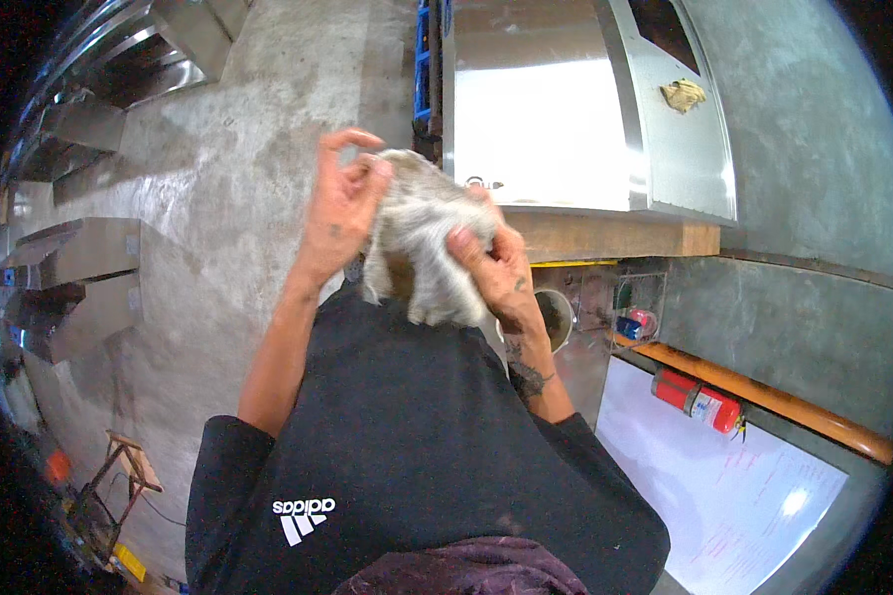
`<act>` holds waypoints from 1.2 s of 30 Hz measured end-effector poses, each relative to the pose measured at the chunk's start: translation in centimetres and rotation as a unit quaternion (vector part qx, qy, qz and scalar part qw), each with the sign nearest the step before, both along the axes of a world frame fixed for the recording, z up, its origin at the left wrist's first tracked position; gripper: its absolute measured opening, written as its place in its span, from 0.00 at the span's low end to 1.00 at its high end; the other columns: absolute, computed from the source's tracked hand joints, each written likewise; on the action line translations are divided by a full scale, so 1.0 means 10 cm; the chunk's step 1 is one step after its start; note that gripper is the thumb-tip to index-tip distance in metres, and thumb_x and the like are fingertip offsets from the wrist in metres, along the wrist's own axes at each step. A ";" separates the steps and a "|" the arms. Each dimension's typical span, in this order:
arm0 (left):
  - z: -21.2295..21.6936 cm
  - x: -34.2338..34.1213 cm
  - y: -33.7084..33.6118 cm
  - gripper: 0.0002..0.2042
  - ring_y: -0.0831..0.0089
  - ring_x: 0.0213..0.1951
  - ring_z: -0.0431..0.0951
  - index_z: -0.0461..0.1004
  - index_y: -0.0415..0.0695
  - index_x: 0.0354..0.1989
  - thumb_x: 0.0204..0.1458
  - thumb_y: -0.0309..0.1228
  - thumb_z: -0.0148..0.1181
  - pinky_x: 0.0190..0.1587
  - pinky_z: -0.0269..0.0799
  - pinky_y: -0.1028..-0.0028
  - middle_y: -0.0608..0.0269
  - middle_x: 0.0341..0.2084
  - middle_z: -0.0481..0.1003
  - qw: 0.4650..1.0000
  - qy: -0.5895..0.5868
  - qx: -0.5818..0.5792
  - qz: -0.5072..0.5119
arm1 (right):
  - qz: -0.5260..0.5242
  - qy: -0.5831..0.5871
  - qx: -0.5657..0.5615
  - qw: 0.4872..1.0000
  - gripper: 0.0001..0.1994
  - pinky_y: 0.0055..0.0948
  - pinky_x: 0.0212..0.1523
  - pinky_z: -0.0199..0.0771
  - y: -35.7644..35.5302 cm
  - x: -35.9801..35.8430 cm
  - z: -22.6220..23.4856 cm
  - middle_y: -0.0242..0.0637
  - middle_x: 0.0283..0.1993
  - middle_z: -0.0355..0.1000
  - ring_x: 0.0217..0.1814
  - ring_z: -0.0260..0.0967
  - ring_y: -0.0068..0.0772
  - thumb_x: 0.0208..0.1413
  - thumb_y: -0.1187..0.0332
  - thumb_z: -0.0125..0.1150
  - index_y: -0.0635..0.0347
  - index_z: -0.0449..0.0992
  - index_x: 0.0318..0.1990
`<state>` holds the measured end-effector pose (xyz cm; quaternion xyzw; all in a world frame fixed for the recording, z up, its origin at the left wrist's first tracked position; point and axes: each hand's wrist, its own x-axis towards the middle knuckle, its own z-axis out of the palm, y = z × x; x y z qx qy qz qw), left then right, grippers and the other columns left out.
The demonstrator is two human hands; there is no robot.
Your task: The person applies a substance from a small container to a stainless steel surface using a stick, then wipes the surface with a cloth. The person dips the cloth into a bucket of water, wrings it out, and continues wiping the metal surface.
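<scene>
A dirty grey-white rag (422,233) hangs bunched between my hands in front of my chest, a little blurred by motion. My left hand (345,193) pinches its upper left corner between thumb and fingers. On the other side my right hand (496,258) grips the cloth, thumb on top and the fingers partly behind it. The lower part of the rag falls loose toward my dark shirt. Just beyond the rag stands a steel-topped counter (536,119), which neither hand visibly touches.
A crumpled tan cloth (683,95) lies on the steel at the right. Under the counter's wooden edge (615,238) stands a round bucket (554,319). A red fire extinguisher (698,399) is by a whiteboard (704,476). Steel cabinets (79,268) and a small stool (129,461) stand left.
</scene>
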<state>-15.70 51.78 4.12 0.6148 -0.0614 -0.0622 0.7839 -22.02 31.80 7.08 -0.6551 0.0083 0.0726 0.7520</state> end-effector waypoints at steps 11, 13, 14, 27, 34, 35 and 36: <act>-1.15 -0.44 -0.04 0.21 0.50 0.48 0.82 0.73 0.45 0.64 0.63 0.20 0.49 0.56 0.77 0.60 0.48 0.49 0.81 0.918 -0.046 0.277 -0.281 | -0.213 0.022 -0.272 0.938 0.08 0.37 0.44 0.76 -1.05 0.00 -0.98 0.42 0.45 0.80 0.41 0.76 0.39 0.67 0.70 0.60 0.63 0.75 0.49; -1.45 -0.52 0.30 0.20 0.52 0.47 0.83 0.73 0.45 0.64 0.63 0.21 0.49 0.55 0.78 0.60 0.48 0.50 0.81 0.913 0.066 0.357 -0.187 | -0.152 -0.027 -0.434 0.888 0.13 0.46 0.44 0.75 -1.19 -0.04 -1.22 0.49 0.42 0.76 0.41 0.74 0.51 0.67 0.67 0.60 0.68 0.74 0.51; -1.64 -0.57 0.50 0.20 0.54 0.46 0.83 0.73 0.45 0.63 0.64 0.21 0.49 0.55 0.78 0.60 0.49 0.51 0.81 0.889 0.062 0.431 -0.145 | -0.119 -0.053 -0.509 0.851 0.15 0.50 0.45 0.74 -1.25 -0.04 -1.31 0.53 0.41 0.74 0.42 0.72 0.58 0.68 0.65 0.60 0.70 0.74 0.52; -3.29 -2.25 1.85 0.22 0.71 0.32 0.80 0.72 0.40 0.60 0.57 0.18 0.42 0.33 0.75 0.71 0.55 0.37 0.80 0.863 0.434 0.256 0.044 | -0.092 -0.125 -0.638 0.754 0.13 0.52 0.57 0.73 -0.88 0.25 -1.58 0.62 0.57 0.64 0.60 0.67 0.64 0.60 0.72 0.64 0.69 0.79 0.50; -3.35 -2.56 1.92 0.20 0.70 0.31 0.80 0.70 0.39 0.61 0.60 0.21 0.44 0.31 0.75 0.71 0.53 0.38 0.80 0.860 0.450 0.235 0.047 | -0.087 -0.126 -0.667 0.729 0.10 0.54 0.55 0.73 -0.80 0.34 -1.64 0.59 0.55 0.66 0.59 0.67 0.63 0.58 0.75 0.63 0.69 0.80 0.46; -3.47 -2.60 2.03 0.19 0.70 0.31 0.80 0.70 0.39 0.61 0.61 0.21 0.45 0.31 0.75 0.71 0.52 0.39 0.80 0.857 0.462 0.220 0.060 | -0.083 -0.132 -0.665 0.730 0.08 0.53 0.55 0.73 -0.80 0.28 -1.63 0.60 0.54 0.67 0.58 0.67 0.63 0.58 0.75 0.63 0.70 0.80 0.42; -3.50 -2.56 2.04 0.19 0.70 0.31 0.80 0.70 0.39 0.61 0.61 0.22 0.46 0.30 0.76 0.71 0.52 0.39 0.80 0.855 0.473 0.202 0.069 | -0.084 -0.139 -0.670 0.725 0.08 0.53 0.55 0.73 -0.82 0.28 -1.63 0.59 0.53 0.67 0.58 0.67 0.63 0.58 0.75 0.63 0.70 0.80 0.42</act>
